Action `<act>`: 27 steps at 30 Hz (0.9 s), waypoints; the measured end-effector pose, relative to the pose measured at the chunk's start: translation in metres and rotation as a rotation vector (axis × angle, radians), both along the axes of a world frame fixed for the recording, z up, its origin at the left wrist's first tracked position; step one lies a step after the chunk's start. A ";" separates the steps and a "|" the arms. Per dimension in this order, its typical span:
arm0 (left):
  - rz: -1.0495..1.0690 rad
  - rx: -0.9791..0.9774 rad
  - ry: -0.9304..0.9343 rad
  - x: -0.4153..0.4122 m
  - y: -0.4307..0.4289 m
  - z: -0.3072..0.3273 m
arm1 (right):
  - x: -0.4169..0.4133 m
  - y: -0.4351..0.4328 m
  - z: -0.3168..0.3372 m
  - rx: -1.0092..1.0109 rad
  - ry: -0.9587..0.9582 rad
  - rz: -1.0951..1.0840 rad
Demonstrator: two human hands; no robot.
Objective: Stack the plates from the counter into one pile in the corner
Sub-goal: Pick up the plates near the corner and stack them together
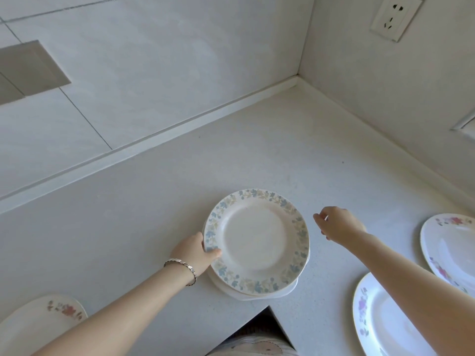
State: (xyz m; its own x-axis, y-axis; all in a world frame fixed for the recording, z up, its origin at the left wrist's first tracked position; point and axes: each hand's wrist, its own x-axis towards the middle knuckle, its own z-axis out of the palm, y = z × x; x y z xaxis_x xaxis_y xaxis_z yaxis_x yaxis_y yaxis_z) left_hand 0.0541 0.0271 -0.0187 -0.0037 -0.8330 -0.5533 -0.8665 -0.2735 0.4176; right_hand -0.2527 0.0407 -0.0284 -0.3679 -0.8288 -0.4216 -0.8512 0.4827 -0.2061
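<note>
A cream plate with a blue floral rim point(259, 240) lies on top of a small pile of white plates point(257, 295) near the counter's inner front edge. My left hand point(195, 253) grips the left rim of the top plate, thumb on the rim. My right hand point(336, 223) hovers just right of the pile with loosely curled fingers, holding nothing. Two white plates with pink flowers lie at the right, one further back point(449, 247) and one near the front point(385, 322). Another flowered plate point(38, 322) lies at the bottom left.
The pale counter point(257, 155) runs back to a tiled wall corner point(298, 78) behind the pile. A wall socket point(395, 16) sits high on the right wall. The counter's edge cuts inward just below the pile.
</note>
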 end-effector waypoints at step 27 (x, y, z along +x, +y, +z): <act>0.486 -0.152 -0.005 0.209 0.052 -0.022 | 0.245 -0.045 0.038 -0.024 -0.097 0.617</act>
